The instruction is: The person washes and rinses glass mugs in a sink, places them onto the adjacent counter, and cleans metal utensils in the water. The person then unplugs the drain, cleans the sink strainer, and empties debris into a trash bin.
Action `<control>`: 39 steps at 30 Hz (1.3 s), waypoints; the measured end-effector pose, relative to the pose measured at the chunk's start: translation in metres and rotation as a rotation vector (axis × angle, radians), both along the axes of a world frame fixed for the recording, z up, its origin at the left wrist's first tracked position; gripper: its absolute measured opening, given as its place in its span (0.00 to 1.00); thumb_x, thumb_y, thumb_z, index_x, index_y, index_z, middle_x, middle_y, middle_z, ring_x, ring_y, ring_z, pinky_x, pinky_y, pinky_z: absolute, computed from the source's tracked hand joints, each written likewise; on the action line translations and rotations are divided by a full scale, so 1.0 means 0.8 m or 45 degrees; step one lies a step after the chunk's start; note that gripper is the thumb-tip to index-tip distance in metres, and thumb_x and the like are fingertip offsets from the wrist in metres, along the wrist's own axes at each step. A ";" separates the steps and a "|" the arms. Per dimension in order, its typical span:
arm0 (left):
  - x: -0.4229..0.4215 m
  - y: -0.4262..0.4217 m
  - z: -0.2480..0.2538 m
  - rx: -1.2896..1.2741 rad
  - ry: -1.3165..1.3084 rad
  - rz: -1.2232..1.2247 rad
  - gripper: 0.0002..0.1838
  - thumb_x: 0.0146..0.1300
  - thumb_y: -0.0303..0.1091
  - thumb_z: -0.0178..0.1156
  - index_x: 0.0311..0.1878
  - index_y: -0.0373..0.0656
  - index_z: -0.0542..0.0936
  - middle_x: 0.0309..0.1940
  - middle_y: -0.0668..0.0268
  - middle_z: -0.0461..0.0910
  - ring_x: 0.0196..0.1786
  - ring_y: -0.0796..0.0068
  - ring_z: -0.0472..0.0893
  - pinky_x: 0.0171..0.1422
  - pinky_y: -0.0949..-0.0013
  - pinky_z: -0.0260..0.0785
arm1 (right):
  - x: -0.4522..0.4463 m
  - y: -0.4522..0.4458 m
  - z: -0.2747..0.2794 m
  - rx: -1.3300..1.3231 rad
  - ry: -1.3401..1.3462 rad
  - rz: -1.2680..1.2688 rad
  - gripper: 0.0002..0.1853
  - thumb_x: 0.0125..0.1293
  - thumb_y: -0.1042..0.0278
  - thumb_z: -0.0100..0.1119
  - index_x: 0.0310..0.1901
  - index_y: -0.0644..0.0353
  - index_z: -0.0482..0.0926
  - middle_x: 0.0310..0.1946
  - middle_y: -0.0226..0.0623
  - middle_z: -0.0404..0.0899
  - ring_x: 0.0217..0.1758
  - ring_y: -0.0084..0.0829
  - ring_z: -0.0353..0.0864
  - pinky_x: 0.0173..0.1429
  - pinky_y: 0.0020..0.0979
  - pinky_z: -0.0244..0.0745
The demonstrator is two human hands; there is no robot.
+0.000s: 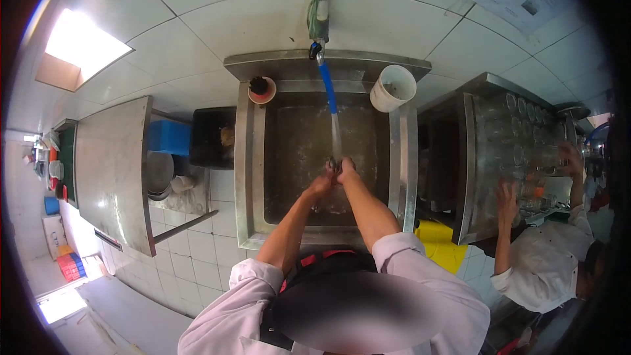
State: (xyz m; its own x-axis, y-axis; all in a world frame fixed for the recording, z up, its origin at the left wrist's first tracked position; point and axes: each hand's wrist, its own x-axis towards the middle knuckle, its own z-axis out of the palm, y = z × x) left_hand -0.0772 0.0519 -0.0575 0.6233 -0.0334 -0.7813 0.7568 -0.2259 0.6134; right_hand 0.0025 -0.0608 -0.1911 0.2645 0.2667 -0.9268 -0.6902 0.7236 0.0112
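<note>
Over a steel sink (pixel 269 177), my left hand (pixel 321 185) and my right hand (pixel 346 169) come together under running water (pixel 336 133). The water falls from a blue hose (pixel 328 85) fixed to the tap (pixel 317 48) on the wall. Fingers of both hands are curled around a small dark greyish thing (pixel 335 164), too small and wet to name. My left hand is a little lower and partly turned away. Water lies in the basin below.
On the sink's back ledge stand a white bucket (pixel 393 89) and a reddish container (pixel 261 91) with something dark in it. A black tub (pixel 213 137) is at left. Another person's hands (pixel 506 205) are among glasses (pixel 519 125) on the right-hand table.
</note>
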 end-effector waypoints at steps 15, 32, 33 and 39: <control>0.081 -0.029 0.036 0.638 -0.060 -0.353 0.29 0.64 0.57 0.56 0.53 0.42 0.85 0.54 0.50 0.83 0.60 0.50 0.81 0.62 0.54 0.73 | 0.031 -0.002 0.070 -0.545 -0.232 0.389 0.29 0.72 0.48 0.55 0.64 0.63 0.71 0.57 0.38 0.75 0.53 0.39 0.76 0.53 0.40 0.76; 0.070 -0.056 -0.030 -0.231 -0.088 0.335 0.17 0.74 0.49 0.50 0.41 0.45 0.79 0.25 0.68 0.74 0.23 0.74 0.71 0.25 0.66 0.61 | 0.030 -0.009 0.041 -0.657 -0.314 0.478 0.19 0.70 0.58 0.52 0.58 0.56 0.77 0.52 0.41 0.79 0.52 0.40 0.78 0.55 0.42 0.74; 0.060 -0.046 -0.025 -0.307 0.003 0.340 0.18 0.75 0.49 0.49 0.39 0.45 0.78 0.22 0.70 0.72 0.20 0.76 0.69 0.21 0.67 0.58 | 0.030 -0.008 0.058 -0.600 -0.185 0.475 0.19 0.70 0.58 0.53 0.58 0.56 0.77 0.52 0.41 0.79 0.52 0.40 0.78 0.55 0.42 0.74; -0.001 -0.003 -0.003 -0.959 0.280 0.492 0.14 0.78 0.44 0.46 0.35 0.49 0.71 0.21 0.75 0.62 0.20 0.81 0.59 0.24 0.72 0.54 | 0.009 -0.017 0.000 -0.694 -0.581 0.364 0.15 0.73 0.56 0.52 0.54 0.55 0.76 0.43 0.37 0.78 0.45 0.38 0.78 0.45 0.46 0.77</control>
